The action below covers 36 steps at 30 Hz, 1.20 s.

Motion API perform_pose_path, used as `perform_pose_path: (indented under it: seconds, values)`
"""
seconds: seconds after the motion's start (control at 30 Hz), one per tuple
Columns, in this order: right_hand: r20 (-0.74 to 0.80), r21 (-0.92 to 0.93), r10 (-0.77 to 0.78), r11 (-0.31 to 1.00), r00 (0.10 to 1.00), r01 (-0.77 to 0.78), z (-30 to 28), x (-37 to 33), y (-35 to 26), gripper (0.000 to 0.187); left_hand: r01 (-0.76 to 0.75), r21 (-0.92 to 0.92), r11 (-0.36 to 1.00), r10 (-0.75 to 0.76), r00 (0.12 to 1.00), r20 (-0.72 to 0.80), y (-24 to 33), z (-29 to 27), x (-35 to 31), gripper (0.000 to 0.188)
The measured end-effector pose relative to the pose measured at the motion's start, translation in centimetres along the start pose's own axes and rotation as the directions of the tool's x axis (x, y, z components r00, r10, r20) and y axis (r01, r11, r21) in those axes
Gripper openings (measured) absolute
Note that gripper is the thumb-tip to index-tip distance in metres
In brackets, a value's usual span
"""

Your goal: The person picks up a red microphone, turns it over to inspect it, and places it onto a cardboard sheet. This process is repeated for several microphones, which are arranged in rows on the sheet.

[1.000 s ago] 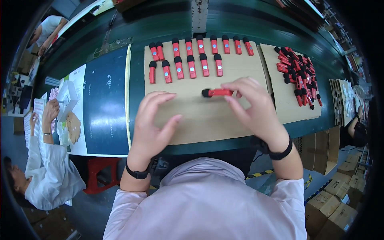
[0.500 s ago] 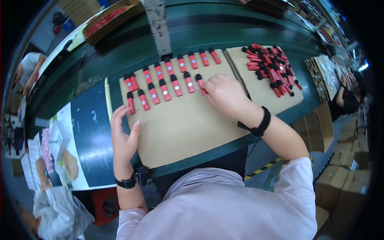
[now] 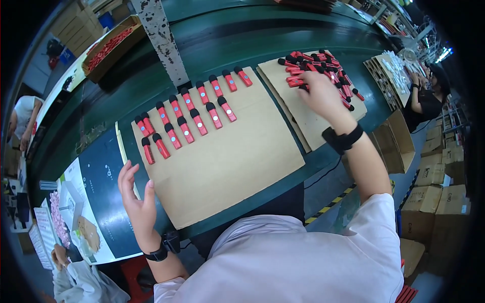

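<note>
My right hand [image 3: 323, 96] is over the heap of small red microphone-shaped pieces with black round heads [image 3: 345, 90] on the right cardboard sheet [image 3: 316, 126]. Its fingers bend down among the pieces at the heap's left side, and my palm hides whether they hold one. Beside the left edge of the larger cardboard sheet [image 3: 222, 166], my left hand [image 3: 139, 204] is held open, fingers apart and nothing in it. Two slanting rows of the same pieces [image 3: 198, 122] lie on that sheet, heads pointing away from me. Many show a pale round dot.
A metal post [image 3: 159, 43] rises just behind the rows from the green table [image 3: 227, 35]. An open carton of red parts [image 3: 113, 48] stands at the far left. Other people sit at both sides. Cartons [image 3: 429, 202] are stacked at the right.
My right hand has left the piece at the right end of the near row and moved right to the heap. That piece stays on the cardboard. The view has shifted; my left hand stays open.
</note>
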State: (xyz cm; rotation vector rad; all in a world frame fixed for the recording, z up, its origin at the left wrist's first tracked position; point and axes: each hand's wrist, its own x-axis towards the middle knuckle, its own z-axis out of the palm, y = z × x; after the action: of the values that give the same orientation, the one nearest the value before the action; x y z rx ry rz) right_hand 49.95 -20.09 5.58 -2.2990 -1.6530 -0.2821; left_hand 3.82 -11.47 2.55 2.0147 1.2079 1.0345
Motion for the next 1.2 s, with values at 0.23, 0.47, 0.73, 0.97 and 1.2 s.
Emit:
perform_pose_path:
  seconds: [0.23,0.47,0.73,0.97,1.2]
  values:
    - [0.071,-0.127,0.296,0.950,0.953,-0.285,0.1,-0.4,6.4,0.043,0.004,-0.123,0.992,-0.010,0.999,-0.046,0.0,-0.4,-0.9,0.038]
    - [0.108,-0.081,0.278,0.959,0.955,-0.270,1.9,0.0,7.7,0.047,0.031,-0.105,0.994,-0.032,0.999,-0.013,0.6,0.3,-0.6,0.036]
    - [0.120,0.716,0.350,0.618,0.929,-0.325,1.7,0.5,9.2,0.032,0.001,-0.145,0.989,-0.007,0.999,-0.035,1.5,0.3,-0.7,0.035]
    - [0.498,0.798,0.278,-0.518,0.821,-0.308,-2.3,0.0,2.7,0.020,-0.025,-0.145,0.989,0.018,0.999,-0.043,2.8,0.5,-1.0,0.035]
    - [0.490,0.734,-0.168,-0.449,0.855,-0.509,-3.6,-3.8,-8.6,0.030,-0.191,-0.126,0.973,0.194,0.981,0.008,6.4,1.8,-1.3,0.034]
